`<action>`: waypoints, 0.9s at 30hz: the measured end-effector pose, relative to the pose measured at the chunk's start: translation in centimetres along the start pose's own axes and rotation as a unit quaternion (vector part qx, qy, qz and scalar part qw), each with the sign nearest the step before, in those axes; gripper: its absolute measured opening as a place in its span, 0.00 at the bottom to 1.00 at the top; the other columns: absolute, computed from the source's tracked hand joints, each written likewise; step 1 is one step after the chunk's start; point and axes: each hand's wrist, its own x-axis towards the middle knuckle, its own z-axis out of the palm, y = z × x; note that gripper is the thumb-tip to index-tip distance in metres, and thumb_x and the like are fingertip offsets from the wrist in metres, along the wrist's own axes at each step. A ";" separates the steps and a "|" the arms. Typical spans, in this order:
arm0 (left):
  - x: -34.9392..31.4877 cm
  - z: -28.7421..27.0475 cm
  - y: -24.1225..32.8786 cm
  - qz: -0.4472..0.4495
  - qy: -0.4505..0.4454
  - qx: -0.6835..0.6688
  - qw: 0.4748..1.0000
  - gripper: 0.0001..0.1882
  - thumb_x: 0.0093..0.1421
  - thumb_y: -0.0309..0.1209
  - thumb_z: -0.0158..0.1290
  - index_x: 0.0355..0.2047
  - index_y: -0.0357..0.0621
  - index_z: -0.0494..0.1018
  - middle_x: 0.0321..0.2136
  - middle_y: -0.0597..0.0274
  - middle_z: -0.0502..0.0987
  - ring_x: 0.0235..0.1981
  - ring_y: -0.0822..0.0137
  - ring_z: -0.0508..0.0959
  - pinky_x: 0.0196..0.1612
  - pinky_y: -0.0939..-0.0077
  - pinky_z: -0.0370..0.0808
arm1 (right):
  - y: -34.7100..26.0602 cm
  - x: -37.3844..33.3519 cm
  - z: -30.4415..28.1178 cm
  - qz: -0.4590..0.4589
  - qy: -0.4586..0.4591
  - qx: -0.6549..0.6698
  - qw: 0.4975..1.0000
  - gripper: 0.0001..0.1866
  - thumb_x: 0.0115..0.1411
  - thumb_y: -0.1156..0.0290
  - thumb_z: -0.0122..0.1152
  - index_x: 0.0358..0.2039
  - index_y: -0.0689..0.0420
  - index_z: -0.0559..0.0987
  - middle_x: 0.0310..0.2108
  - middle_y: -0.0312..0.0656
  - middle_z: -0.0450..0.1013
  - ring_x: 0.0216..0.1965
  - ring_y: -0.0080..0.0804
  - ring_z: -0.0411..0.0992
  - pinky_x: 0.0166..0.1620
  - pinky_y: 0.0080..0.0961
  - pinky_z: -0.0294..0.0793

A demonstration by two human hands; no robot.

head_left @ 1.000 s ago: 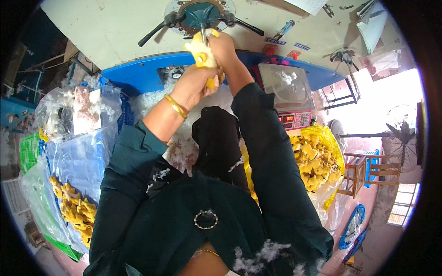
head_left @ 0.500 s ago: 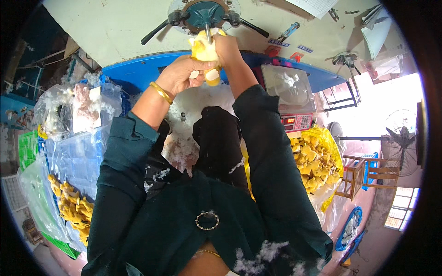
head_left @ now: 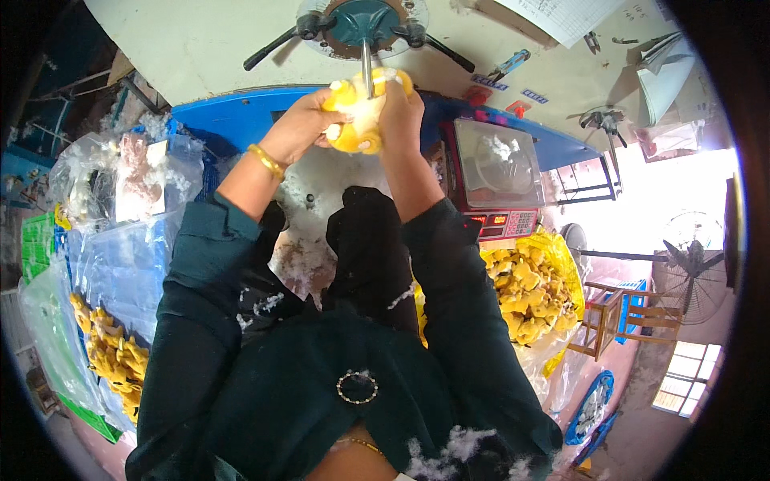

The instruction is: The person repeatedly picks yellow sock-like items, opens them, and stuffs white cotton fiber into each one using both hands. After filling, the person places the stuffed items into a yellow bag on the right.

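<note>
A yellow plush toy skin with white patches hangs on the metal nozzle of a stuffing machine. My left hand grips the toy's left side, thumb laid across it. On the right side my right hand is closed around the plush, close beside the nozzle. The nozzle's tip lies against or inside the toy; I cannot tell how deep it goes.
A red scale stands right of my arms, above a yellow bag of plush toys. More yellow plush pieces lie at left on blue plastic. Black handles flank the nozzle. White fluff lies beneath my hands.
The toy has turned in my hands and now shows wider and rounder, lower along the nozzle, with more of the metal exposed. My left hand has moved up its side.
</note>
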 end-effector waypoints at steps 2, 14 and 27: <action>-0.5 -0.4 -1.1 -0.001 -0.019 -0.028 0.999 0.15 0.58 0.27 0.55 0.46 0.42 0.71 0.28 0.74 0.74 0.23 0.85 0.70 0.19 0.90 0.63 | -0.2 -1.9 -0.2 0.008 0.021 0.035 0.999 0.14 0.62 0.68 0.46 0.41 0.66 0.71 0.31 0.44 0.73 0.26 0.29 0.74 0.30 0.25 0.75; -0.6 0.1 -2.8 0.053 -0.031 -0.036 0.997 0.15 0.60 0.25 0.51 0.48 0.40 0.69 0.33 0.70 0.76 0.28 0.82 0.74 0.26 0.90 0.70 | -0.4 -0.1 -0.7 -0.042 -0.033 -0.081 0.995 0.12 0.57 0.71 0.48 0.35 0.65 0.76 0.29 0.41 0.74 0.26 0.29 0.74 0.30 0.25 0.74; -4.5 5.4 0.1 -0.135 -0.088 -0.293 0.942 0.25 0.57 0.35 0.58 0.52 0.40 0.65 0.44 0.56 0.74 0.42 0.58 0.78 0.40 0.63 0.81 | -2.0 2.3 -2.6 0.149 -0.450 -0.158 0.866 0.14 0.58 0.67 0.55 0.43 0.59 0.75 0.37 0.38 0.75 0.36 0.29 0.74 0.44 0.25 0.74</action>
